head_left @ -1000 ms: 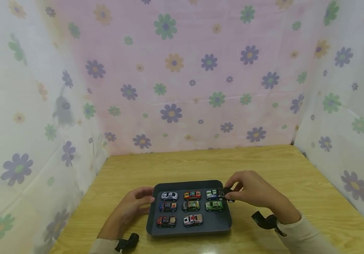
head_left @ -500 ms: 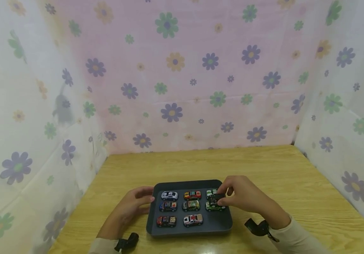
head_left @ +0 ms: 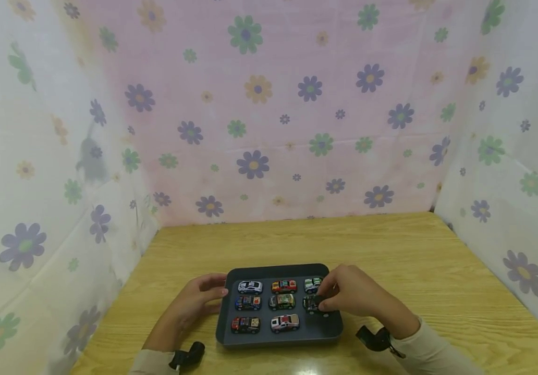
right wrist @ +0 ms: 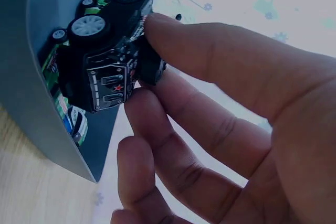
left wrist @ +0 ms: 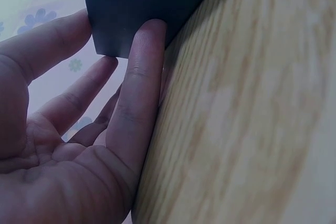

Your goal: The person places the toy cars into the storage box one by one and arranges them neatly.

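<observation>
My right hand pinches a black toy jeep with pale wheels between thumb and fingertips. In the head view the jeep is above the right side of a dark grey baking tray, covering the green toy car beneath it. My left hand is at the tray's left wall, and in the left wrist view its fairly straight fingers touch the tray's outside. Toy cars stand in rows in the tray, among them a white one, a red-and-yellow one and a white-and-red one.
The tray rests on a wood-grain table. Flower-patterned cloth hangs behind the table and along both sides. Small black cameras are strapped to both wrists, the right one hanging near the tray's right edge.
My right hand has carried the black jeep left and toward me, from the tray's upper right edge to over the green car. The left hand stays by the tray.
</observation>
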`<state>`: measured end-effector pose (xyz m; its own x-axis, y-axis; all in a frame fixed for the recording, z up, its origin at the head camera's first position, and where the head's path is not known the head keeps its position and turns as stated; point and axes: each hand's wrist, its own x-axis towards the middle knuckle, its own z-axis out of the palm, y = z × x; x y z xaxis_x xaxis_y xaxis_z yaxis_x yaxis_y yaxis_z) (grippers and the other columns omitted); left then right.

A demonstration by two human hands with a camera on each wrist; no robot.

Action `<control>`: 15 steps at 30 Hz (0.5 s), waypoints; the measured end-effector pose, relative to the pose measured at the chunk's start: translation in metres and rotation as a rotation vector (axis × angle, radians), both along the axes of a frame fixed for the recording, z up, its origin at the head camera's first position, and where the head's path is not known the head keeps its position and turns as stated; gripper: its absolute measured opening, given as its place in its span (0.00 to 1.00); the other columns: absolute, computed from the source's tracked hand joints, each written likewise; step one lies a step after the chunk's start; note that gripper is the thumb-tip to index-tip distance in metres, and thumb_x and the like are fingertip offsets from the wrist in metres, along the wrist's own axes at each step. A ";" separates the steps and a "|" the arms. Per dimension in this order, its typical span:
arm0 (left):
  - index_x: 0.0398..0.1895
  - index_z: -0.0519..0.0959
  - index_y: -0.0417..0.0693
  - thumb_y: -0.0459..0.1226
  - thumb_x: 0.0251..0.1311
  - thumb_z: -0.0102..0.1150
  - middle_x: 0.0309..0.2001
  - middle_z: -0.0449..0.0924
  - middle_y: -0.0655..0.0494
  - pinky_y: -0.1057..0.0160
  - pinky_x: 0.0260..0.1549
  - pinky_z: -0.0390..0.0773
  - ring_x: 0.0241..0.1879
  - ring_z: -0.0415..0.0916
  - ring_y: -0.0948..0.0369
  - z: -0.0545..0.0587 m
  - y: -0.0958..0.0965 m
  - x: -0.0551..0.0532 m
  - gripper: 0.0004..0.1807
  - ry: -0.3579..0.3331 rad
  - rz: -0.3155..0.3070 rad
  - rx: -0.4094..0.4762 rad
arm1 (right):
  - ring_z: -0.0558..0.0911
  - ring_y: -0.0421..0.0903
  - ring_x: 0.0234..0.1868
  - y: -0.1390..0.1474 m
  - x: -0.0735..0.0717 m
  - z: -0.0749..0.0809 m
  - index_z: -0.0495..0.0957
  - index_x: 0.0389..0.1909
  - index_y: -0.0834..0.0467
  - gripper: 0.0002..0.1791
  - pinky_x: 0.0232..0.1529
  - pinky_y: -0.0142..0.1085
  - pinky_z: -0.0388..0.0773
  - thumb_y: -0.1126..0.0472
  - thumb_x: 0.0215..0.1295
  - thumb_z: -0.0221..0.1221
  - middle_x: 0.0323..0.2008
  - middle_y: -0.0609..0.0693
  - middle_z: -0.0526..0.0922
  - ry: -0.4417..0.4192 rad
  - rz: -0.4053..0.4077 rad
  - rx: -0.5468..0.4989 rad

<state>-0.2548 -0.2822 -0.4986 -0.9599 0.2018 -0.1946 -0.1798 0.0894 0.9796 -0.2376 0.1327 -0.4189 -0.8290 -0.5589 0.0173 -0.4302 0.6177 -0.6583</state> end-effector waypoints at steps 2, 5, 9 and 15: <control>0.72 0.70 0.38 0.36 0.67 0.67 0.69 0.72 0.37 0.49 0.53 0.87 0.56 0.81 0.53 -0.001 0.000 0.000 0.32 -0.004 0.002 0.002 | 0.85 0.39 0.34 -0.001 0.000 -0.002 0.90 0.36 0.48 0.08 0.36 0.38 0.85 0.56 0.55 0.77 0.34 0.38 0.88 -0.028 0.003 -0.005; 0.72 0.70 0.38 0.35 0.67 0.67 0.69 0.72 0.37 0.48 0.53 0.87 0.56 0.82 0.53 -0.001 0.001 -0.001 0.31 -0.007 0.001 0.010 | 0.84 0.39 0.33 -0.002 0.001 -0.005 0.90 0.35 0.49 0.09 0.33 0.36 0.83 0.58 0.53 0.78 0.32 0.38 0.88 -0.041 0.005 0.009; 0.72 0.70 0.38 0.35 0.67 0.67 0.69 0.72 0.37 0.48 0.54 0.86 0.56 0.82 0.52 -0.002 0.001 -0.001 0.31 -0.011 -0.005 0.015 | 0.82 0.39 0.32 -0.004 0.002 -0.009 0.91 0.34 0.49 0.09 0.32 0.35 0.82 0.59 0.52 0.79 0.31 0.38 0.87 -0.039 -0.001 0.038; 0.72 0.70 0.38 0.36 0.66 0.68 0.69 0.72 0.38 0.48 0.54 0.86 0.57 0.81 0.53 -0.002 0.000 0.000 0.32 -0.010 0.008 0.012 | 0.82 0.37 0.32 -0.008 0.002 -0.012 0.91 0.33 0.48 0.10 0.33 0.35 0.82 0.59 0.50 0.80 0.31 0.37 0.87 -0.020 0.000 0.066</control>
<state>-0.2553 -0.2823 -0.5003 -0.9596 0.1960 -0.2017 -0.1902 0.0761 0.9788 -0.2355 0.1247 -0.4310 -0.8288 -0.5584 -0.0363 -0.4174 0.6601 -0.6246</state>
